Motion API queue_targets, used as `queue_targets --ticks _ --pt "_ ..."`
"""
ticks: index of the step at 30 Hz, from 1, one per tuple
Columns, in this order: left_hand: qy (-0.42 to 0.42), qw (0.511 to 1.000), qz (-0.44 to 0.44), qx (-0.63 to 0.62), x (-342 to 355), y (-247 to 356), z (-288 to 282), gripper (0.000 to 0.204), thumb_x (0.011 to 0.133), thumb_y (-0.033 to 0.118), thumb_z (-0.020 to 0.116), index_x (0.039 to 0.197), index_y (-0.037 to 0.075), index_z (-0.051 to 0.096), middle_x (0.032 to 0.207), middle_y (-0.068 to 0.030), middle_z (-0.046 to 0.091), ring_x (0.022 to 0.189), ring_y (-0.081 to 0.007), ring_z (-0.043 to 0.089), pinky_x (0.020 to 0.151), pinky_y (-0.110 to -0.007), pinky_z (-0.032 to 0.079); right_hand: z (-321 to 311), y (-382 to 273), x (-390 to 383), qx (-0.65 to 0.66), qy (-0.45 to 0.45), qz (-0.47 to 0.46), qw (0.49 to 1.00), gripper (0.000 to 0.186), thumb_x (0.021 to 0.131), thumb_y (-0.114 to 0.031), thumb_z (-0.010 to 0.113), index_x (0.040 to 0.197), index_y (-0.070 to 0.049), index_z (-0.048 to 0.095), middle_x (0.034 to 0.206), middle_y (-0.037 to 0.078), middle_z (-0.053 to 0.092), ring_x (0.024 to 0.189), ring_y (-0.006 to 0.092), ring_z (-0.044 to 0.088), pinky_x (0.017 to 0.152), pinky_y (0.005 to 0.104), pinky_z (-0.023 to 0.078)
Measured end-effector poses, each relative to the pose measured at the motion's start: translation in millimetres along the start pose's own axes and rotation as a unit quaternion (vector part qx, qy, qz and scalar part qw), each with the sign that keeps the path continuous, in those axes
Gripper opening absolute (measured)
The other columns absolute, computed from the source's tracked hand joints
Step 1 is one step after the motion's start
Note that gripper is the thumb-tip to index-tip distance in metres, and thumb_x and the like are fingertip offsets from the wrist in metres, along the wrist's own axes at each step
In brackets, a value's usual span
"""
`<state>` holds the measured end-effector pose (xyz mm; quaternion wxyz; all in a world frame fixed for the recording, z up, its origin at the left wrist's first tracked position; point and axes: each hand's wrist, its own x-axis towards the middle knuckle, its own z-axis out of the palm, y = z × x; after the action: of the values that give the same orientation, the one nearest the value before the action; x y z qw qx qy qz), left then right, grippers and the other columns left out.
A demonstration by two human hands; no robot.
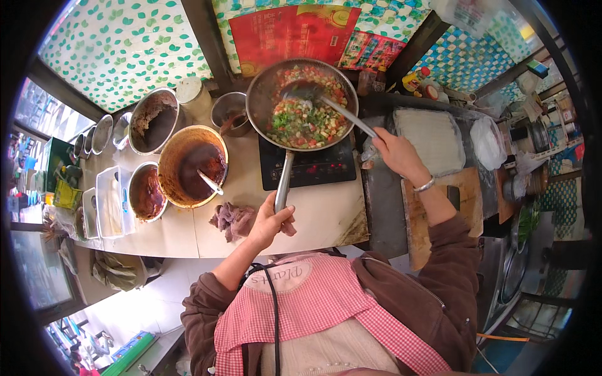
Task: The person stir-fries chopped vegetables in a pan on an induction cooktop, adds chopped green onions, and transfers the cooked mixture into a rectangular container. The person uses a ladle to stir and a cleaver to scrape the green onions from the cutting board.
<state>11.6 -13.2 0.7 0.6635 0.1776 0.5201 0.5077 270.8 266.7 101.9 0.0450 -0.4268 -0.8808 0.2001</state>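
Observation:
My left hand [270, 224] is closed round the grey handle of a frying pan [259, 94]. The pan sits over a black induction cooker [311, 169] whose red lights are lit; whether it rests flat or is slightly raised, I cannot tell. Chopped red, green and pale vegetables [305, 122] fill much of the pan. With my right hand [399, 155] I grip a metal-handled spatula [348, 115], its dark head down among the vegetables at the pan's far side. A crumpled purplish cloth [232, 220] lies left of my left hand.
Left of the pan stand a small metal pot [219, 113], a large pot of dark red sauce [172, 164] with a spoon, and other bowls. White plastic tubs [108, 203] are farther left. To the right lie a wooden cutting board [433, 213] and a pale tray [430, 141].

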Motion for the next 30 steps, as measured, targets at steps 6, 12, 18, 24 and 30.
queue_targets --ticks 6,12,18,24,30 --pt "0.024 0.999 0.003 -0.020 -0.3 3.0 13.9 0.060 0.098 0.010 0.069 0.151 0.006 0.042 0.070 -0.0019 0.054 0.040 -0.0118 0.051 0.038 -0.027 0.042 47.7 20.7 8.6 0.089 -0.019 0.070 0.993 0.037 0.108 -0.031 0.052 0.133 -0.005 0.058 0.088 0.027 0.070 0.085 0.0477 0.068 0.071 0.0533 0.053" --pt "0.046 0.999 0.015 0.009 0.5 0.9 13.8 0.048 0.105 0.019 0.061 0.148 0.003 0.046 0.069 -0.0006 0.051 0.040 -0.0096 0.043 0.037 -0.024 0.037 35.9 30.5 -19.4 0.161 0.052 0.007 0.986 0.032 0.108 -0.026 0.051 0.129 -0.004 0.061 0.083 0.021 0.069 0.080 0.0362 0.071 0.070 0.0458 0.052" --pt "0.016 1.000 0.017 0.001 4.1 -1.5 15.6 0.044 0.111 0.029 0.052 0.144 0.002 0.048 0.067 -0.0013 0.050 0.041 -0.0086 0.042 0.037 -0.023 0.035 47.4 12.6 -29.6 0.198 -0.036 0.132 0.971 0.027 0.109 -0.029 0.049 0.109 -0.004 0.060 0.070 0.017 0.060 0.066 0.0329 0.065 0.063 0.0451 0.049" --pt "0.002 1.000 0.015 -0.026 6.9 -4.8 13.1 0.047 0.109 0.036 0.056 0.143 0.004 0.049 0.068 -0.0024 0.053 0.040 -0.0093 0.042 0.037 -0.024 0.033 13.2 -29.4 -72.3 0.272 -0.086 0.146 0.947 0.031 0.109 -0.032 0.049 0.124 -0.007 0.062 0.064 0.003 0.051 0.052 0.0134 0.052 0.052 0.0341 0.044" --pt "-0.023 0.997 -0.008 -0.076 10.5 -8.2 5.2 0.048 0.109 0.043 0.051 0.140 0.006 0.051 0.067 -0.0016 0.049 0.040 -0.0109 0.041 0.037 -0.027 0.032 -6.0 -62.4 -105.7 0.288 -0.157 0.187 0.926 0.035 0.109 -0.031 0.050 0.134 -0.008 0.060 0.064 0.001 0.050 0.050 0.0118 0.049 0.049 0.0326 0.043"
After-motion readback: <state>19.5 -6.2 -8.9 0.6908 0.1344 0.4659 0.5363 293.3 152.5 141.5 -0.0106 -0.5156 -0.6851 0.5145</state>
